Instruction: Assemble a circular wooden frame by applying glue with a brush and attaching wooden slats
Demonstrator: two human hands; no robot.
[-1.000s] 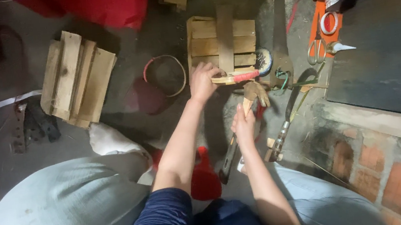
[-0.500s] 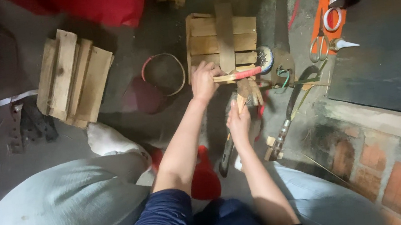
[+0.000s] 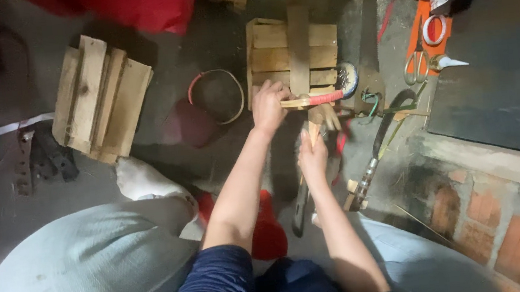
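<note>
A stick-like tool with a red-wrapped shaft is being held level, its long axis running left to right, over the wooden pallet piece. It is being clasped by the left hand; a wooden piece is being pinched upright by the right hand just below.

two wooden pallets, one scissors, two hands.

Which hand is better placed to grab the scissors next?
Right, probably. The right hand sits nearer the scissors, which lie off to its side, though it grips a wooden stick. The left hand holds the brush over the crate.
</note>
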